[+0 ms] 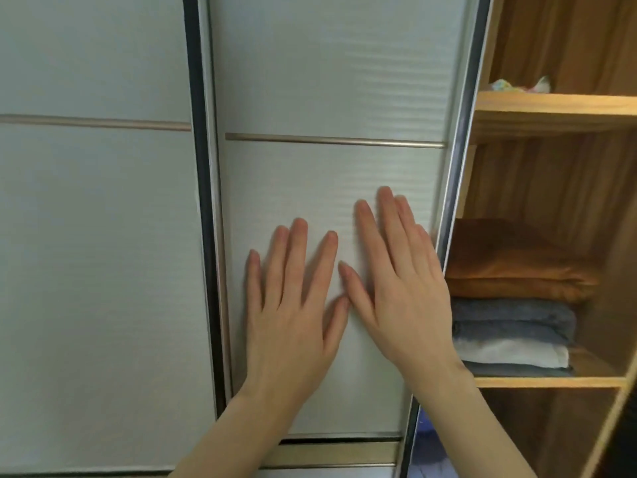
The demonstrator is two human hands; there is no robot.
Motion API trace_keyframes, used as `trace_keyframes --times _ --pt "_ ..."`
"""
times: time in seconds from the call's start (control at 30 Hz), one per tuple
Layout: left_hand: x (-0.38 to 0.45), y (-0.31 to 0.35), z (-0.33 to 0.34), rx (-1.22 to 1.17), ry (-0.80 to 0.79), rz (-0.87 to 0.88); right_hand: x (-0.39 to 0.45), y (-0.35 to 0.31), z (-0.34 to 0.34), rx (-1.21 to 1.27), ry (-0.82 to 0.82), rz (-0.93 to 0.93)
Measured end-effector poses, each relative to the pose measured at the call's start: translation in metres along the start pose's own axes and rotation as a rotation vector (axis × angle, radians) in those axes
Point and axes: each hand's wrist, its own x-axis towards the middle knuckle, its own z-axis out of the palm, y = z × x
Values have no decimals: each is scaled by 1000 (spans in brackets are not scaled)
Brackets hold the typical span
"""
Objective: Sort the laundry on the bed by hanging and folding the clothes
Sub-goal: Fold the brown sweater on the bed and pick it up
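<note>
My left hand (293,305) and my right hand (400,281) lie flat, fingers straight, against the pale sliding wardrobe door (327,81), side by side on its lower panel. To the right of the door's edge the wardrobe stands open. On a wooden shelf (548,382) there lies a stack of folded clothes: an orange-brown piece (510,267) on top, grey-blue ones (510,319) under it, then a white one (506,353). No bed or loose laundry is in view.
A second pale door panel (93,236) fills the left side, behind a dark frame strip (203,201). An upper wooden shelf (551,105) carries a small patterned cloth (520,85). Something blue (427,439) shows low down behind the door edge.
</note>
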Motion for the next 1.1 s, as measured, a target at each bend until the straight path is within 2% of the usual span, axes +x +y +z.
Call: trace_keyframes --times 0.43,0.6,0.7,0.9,1.1 --pt "-1 38 22 -3 73 -42 -27 103 -20 -65 70 38" --pt "1 62 31 -22 94 -7 -40 137 -31 -53 98 89" --pt "4 80 38 -23 115 22 -45 139 -35 -55 149 185" --pt "9 107 48 -30 154 14 -59 135 -20 -96 93 112" --pt "15 130 54 -16 162 26 -69 176 -18 -124 168 116"
